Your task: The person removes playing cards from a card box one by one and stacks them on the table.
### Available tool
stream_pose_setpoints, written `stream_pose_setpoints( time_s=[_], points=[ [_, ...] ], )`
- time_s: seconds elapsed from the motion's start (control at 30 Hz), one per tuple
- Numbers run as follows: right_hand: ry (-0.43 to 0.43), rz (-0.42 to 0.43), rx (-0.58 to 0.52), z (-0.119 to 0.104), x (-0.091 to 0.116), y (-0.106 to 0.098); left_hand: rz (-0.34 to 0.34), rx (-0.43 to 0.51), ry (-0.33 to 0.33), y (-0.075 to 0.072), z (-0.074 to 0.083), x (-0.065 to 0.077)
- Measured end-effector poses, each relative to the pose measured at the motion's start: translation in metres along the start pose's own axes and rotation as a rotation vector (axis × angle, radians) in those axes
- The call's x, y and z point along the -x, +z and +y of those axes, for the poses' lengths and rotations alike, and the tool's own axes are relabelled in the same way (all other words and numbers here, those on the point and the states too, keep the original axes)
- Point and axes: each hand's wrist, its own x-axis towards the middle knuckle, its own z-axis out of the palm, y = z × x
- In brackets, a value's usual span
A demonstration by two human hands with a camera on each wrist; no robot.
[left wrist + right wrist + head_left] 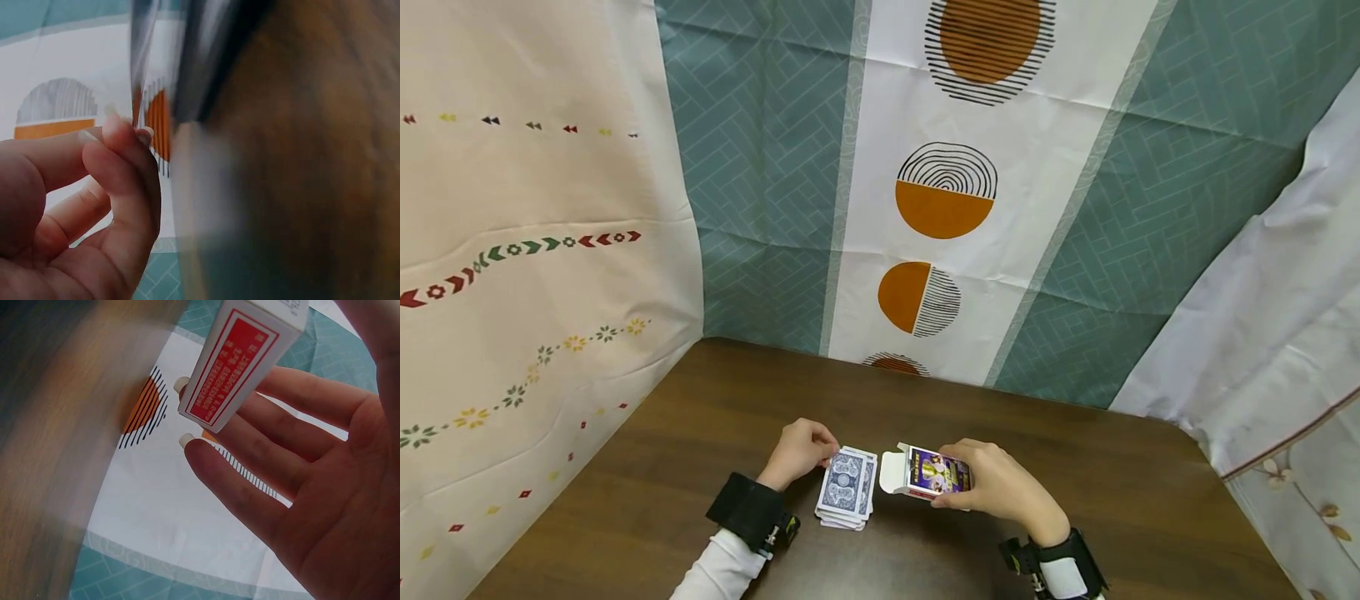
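This looks like a fabric-screened tabletop booth — a dark wood-grain table (700,450) closed in by a printed cream curtain (535,183), a teal-and-white geometric curtain (760,167) and a white floral curtain (1285,317) — perhaps in a home, though the cloth hides the room beyond.

Head view. 6 o'clock: dark brown wood-grain table (1150,500). 9 o'clock: cream cloth (542,183), rows of small red, green and yellow motifs. 11 o'clock: teal panel (760,183), brick-like pattern; matching teal section (1195,192) at 2. 12 o'clock, between these: white strip (1026,217) bearing orange shapes (943,210) with black lines. 3 o'clock: pale cloth (1262,333), creased; leafy sprig (1337,531) near 4.
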Motion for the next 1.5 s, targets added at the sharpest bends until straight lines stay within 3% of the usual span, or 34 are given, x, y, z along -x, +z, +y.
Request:
stream_pose_setpoints(
  time_s=[0.17,0.47,0.6,0.67,0.73,0.8,0.87,1.03,1.33,1.5],
  points=[
    [0.001,-0.004,0.003,-0.001,0.0,0.003,-0.001,-0.048,0.003,0.001,-0.002,0.002],
    [0.015,-0.03,0.011,-0.005,-0.001,0.006,-0.024,-0.026,-0.008,0.004,0.0,0.003],
    [0.015,-0.033,0.016,-0.007,-0.003,0.007,0.007,-0.088,0.06,0.005,0.007,0.004],
    [0.01,-0.031,0.015,-0.008,-0.004,0.008,-0.056,-0.062,0.128,0.005,0.016,0.007],
    [0.002,-0.024,0.017,-0.009,-0.004,0.009,-0.168,0.004,0.183,0.006,0.029,0.013],
    [-0.006,-0.015,0.024,-0.009,-0.004,0.009,-0.278,0.063,0.203,0.009,0.043,0.021],
    [-0.016,-0.002,0.034,-0.011,-0.004,0.008,-0.337,0.082,0.201,0.014,0.053,0.027],
    [-0.033,0.013,0.029,-0.016,-0.005,0.009,-0.314,0.101,0.158,0.028,0.056,0.033],
    [-0.038,0.026,0.037,-0.018,-0.008,0.012,-0.269,0.095,0.175,0.031,0.053,0.032],
    [-0.05,0.041,0.035,-0.018,-0.009,0.012,-0.34,0.137,0.127,0.026,0.051,0.028]
  ],
)
